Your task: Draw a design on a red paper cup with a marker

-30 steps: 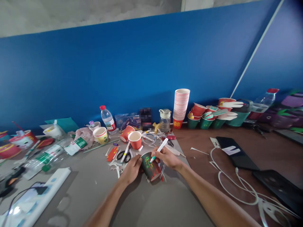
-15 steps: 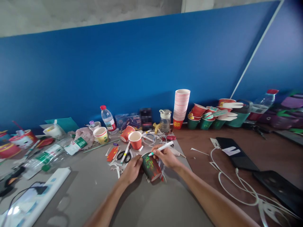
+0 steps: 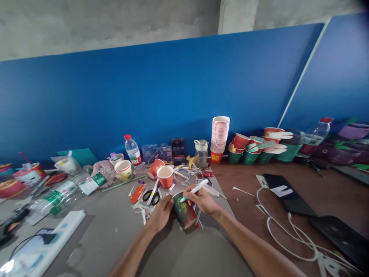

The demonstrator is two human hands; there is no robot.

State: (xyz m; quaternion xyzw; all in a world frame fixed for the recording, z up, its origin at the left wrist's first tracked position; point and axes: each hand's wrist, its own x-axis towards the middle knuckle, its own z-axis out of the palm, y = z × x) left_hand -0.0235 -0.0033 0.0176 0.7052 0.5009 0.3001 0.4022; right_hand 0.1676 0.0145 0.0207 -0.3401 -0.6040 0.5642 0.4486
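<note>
My left hand [image 3: 162, 209] grips a paper cup [image 3: 186, 214] by its rim side. The cup lies tilted, its wall coloured dark green over red, with yellow-gold print showing. In my right hand [image 3: 201, 199] is a white marker [image 3: 199, 186], its green tip end against the cup's wall near the rim. Just behind stand a red paper cup [image 3: 165, 177] and, tipped over, another red cup [image 3: 155, 168]. Black-handled scissors [image 3: 152, 197] and a red paper cut-out [image 3: 137, 194] lie left of the cup among white paper scraps.
A tall stack of paper cups [image 3: 220, 134] stands by the blue partition [image 3: 161, 92]. Green and red cups [image 3: 251, 156] sit to its right. Plastic bottles [image 3: 62, 194] and a power strip [image 3: 59, 240] lie left. A phone [image 3: 286, 196] and white cable [image 3: 269, 227] lie right.
The view has tilted up slightly, so everything sits lower in the picture. The marker has shifted slightly on the cup's wall; both hands keep their holds.
</note>
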